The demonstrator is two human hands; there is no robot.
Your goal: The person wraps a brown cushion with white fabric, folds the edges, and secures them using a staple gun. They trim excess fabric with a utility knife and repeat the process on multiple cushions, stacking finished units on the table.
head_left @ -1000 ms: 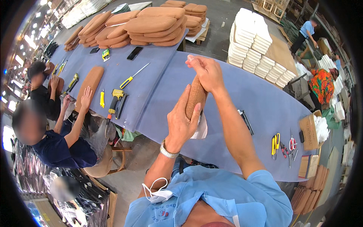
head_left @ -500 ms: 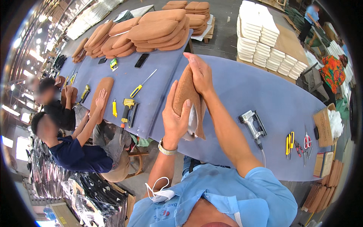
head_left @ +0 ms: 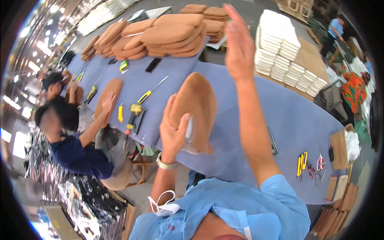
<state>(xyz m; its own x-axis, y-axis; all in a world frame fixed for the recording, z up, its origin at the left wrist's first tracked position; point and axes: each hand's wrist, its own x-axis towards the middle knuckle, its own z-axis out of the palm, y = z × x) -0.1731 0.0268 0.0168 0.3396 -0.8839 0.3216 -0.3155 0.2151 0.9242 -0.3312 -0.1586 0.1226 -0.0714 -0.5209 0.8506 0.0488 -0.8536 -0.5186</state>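
Above the blue table (head_left: 300, 128) | brown cushion (head_left: 196, 104) grasped by left hand (head_left: 170, 130), fingers and thumb gripping | right hand (head_left: 240, 50) now lifted off it, fingers straight, apparently empty | left hand alone supports it

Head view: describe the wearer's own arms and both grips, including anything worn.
The left grip is ungloved, with a silvery metal-link band around its wrist. The right grip is ungloved too, its wrist bare. The right arm has a short, light-blue sleeve.
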